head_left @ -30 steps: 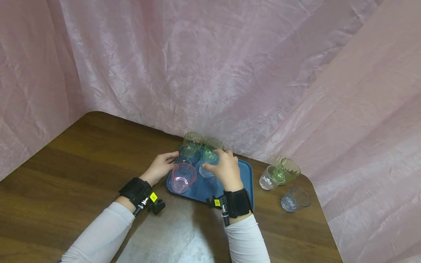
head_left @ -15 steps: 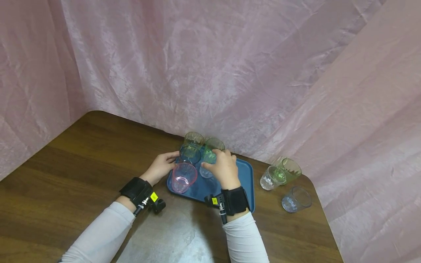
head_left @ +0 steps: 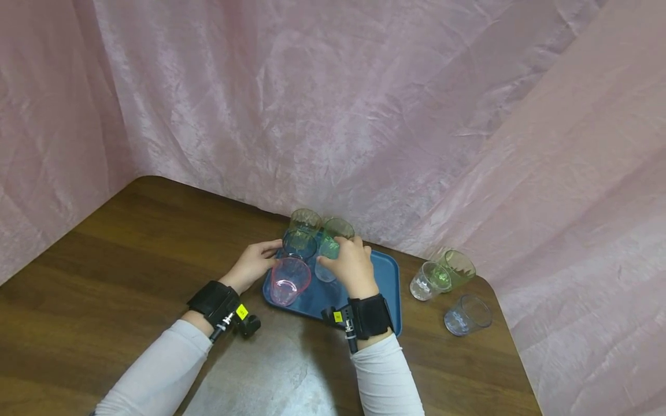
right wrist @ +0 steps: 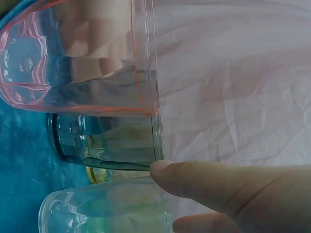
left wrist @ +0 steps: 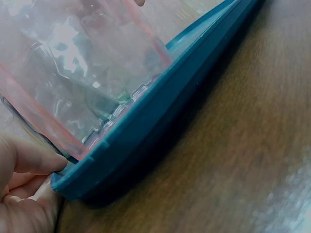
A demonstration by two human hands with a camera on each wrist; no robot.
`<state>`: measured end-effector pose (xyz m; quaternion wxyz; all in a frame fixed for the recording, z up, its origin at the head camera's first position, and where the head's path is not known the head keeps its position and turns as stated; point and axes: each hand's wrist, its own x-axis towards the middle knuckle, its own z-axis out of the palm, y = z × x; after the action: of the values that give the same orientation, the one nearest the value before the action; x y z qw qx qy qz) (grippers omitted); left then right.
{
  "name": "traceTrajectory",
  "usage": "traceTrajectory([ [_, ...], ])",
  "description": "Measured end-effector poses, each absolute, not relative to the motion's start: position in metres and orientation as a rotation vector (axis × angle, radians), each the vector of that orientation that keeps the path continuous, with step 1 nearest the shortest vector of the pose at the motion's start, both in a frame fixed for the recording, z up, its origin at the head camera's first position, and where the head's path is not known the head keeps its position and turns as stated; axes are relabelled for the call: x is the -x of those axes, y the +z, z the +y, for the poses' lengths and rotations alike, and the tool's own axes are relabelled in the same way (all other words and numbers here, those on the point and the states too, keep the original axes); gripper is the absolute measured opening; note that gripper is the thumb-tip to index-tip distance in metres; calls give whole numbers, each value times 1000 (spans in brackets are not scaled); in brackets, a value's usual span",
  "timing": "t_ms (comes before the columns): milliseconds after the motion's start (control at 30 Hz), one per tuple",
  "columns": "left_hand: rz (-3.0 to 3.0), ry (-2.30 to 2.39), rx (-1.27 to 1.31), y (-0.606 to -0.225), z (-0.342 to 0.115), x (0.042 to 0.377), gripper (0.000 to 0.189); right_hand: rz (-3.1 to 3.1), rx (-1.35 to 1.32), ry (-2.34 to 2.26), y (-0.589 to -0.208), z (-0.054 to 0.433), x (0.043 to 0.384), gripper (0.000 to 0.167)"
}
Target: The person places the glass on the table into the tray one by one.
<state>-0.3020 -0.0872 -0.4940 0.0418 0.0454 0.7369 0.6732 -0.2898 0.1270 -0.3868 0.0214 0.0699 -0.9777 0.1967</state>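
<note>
In the head view a blue tray (head_left: 386, 283) lies on the table, and my left hand (head_left: 250, 266) grips its left rim. The left wrist view shows the thumb and fingers (left wrist: 36, 162) pinching the tray's corner, close beside a pink glass (left wrist: 73, 73). My right hand (head_left: 356, 268) holds a clear glass (head_left: 325, 271) near its top, thumb (right wrist: 194, 182) at the rim in the right wrist view. The clear glass stands right of a dark blue-grey glass (head_left: 299, 247). Behind are an amber glass (head_left: 306, 218) and a green glass (head_left: 338, 228).
To the right of the tray, on the wooden table (head_left: 156, 242), stand another clear glass (head_left: 424, 283), another green glass (head_left: 462, 271) and a bluish glass (head_left: 460, 320). A pink curtain (head_left: 333, 115) hangs behind the table's back edge.
My right hand and wrist have shifted slightly to the left, still at the clear glass. My left hand and the other glasses stay where they were.
</note>
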Motion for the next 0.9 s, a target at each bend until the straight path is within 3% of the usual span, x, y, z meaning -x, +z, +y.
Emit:
traceTrajectory([
  [900,2237,2054,-153,-495,-89,303,55,-3035,-246,681,-389,129,291,64],
])
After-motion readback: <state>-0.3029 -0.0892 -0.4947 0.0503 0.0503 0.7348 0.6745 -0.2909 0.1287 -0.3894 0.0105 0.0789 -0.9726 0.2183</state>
